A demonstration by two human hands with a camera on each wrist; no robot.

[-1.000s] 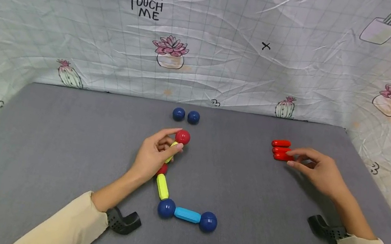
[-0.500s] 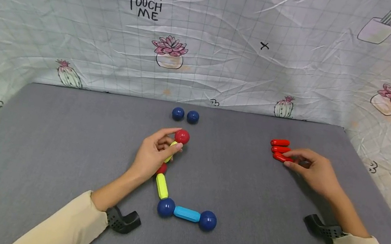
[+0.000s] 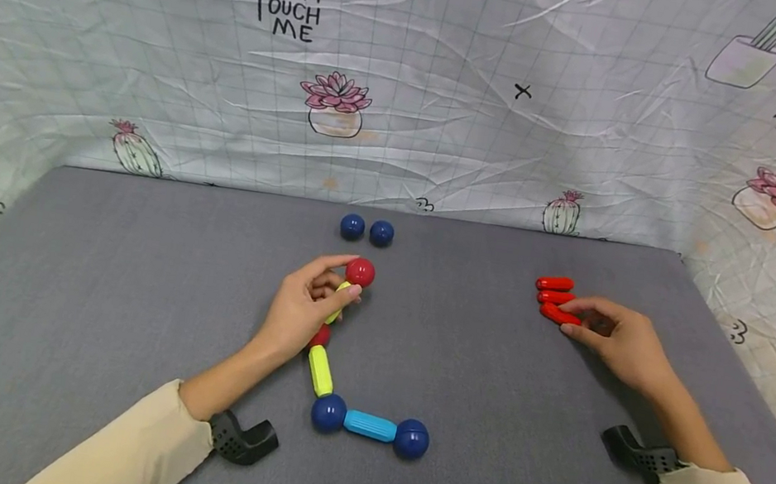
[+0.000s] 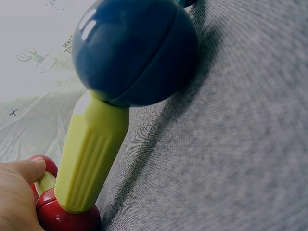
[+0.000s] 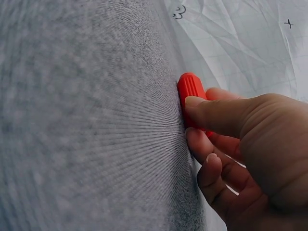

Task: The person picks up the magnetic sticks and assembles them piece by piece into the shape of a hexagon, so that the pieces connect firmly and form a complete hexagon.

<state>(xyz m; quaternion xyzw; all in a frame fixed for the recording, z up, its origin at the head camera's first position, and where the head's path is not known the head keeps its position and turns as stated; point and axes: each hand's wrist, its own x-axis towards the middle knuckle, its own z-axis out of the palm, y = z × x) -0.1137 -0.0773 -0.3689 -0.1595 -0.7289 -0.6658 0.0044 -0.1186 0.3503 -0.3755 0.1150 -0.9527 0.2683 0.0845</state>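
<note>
Pinching the nearest red rod on the tabletop, your right hand had a seemingly light, stiff, slick piece, best held mid-length. Your left hand gripped the ball-and-rod chain.

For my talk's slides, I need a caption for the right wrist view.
Right hand pinches a short ribbed red rod by the grey fabric surface; wrinkled pale sheet behind.
</note>
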